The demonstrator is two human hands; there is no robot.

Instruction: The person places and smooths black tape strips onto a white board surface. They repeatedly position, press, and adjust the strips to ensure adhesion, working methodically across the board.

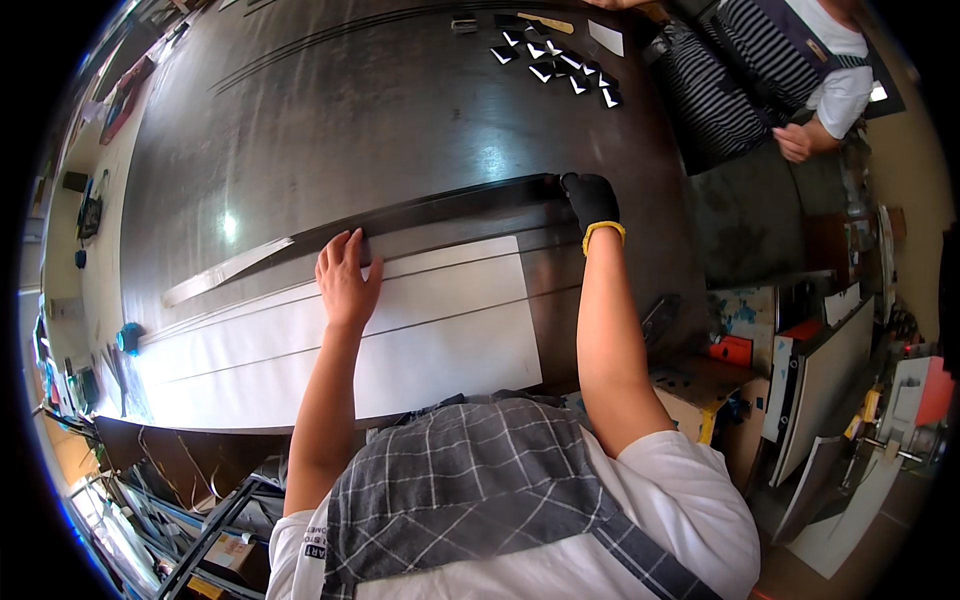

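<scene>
A long dark strip [450, 208] runs slantwise across the dark table [330, 130], with a pale, shiny stretch toward its left end. My right hand [592, 202], in a black glove with a yellow cuff, is closed at the strip's right end; its fingertips are partly hidden. My bare left hand [348, 280] lies on the strip's near edge around its middle, fingers a little apart. Below the strip is a large white sheet [450, 345], crossed by thin dark lines that extend past its right edge.
Several small black pieces with white marks [541, 71] lie at the far right of the table. A co-worker's hand [795, 142] shows beyond the right edge. A blue object [128, 338] sits at the left edge. Upright panels [825, 390] stand at right.
</scene>
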